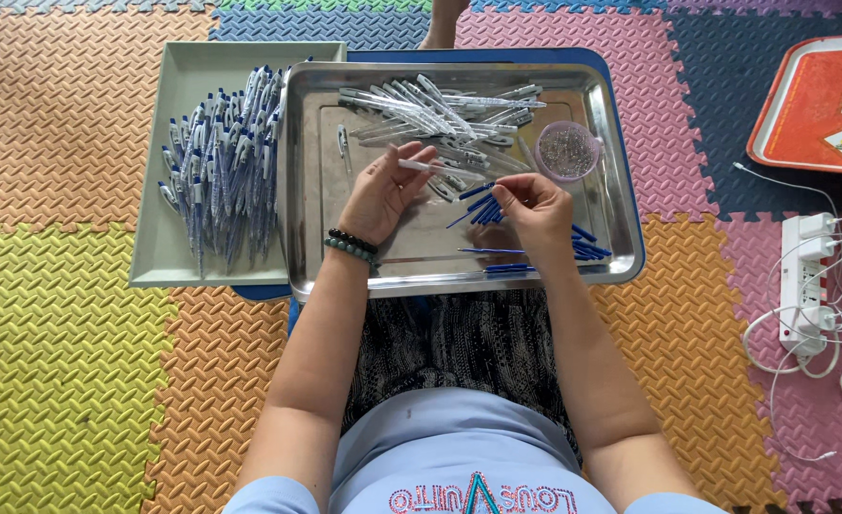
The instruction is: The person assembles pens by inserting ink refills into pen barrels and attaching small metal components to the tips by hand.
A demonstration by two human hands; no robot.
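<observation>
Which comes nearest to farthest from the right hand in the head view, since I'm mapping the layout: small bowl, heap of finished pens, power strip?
From the right hand:
1. Small bowl, just beyond it in the steel tray.
2. Power strip, off right on the mat.
3. Heap of finished pens, far left in the grey tray.

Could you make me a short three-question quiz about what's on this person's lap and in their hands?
1. True or false: the left hand holds a clear pen barrel.
2. What colour are the refills at the right hand?
3. Where does the pile of finished pens lie: A) steel tray, B) grey tray, C) red tray?

Key: 1 true; 2 blue; 3 B.
</observation>
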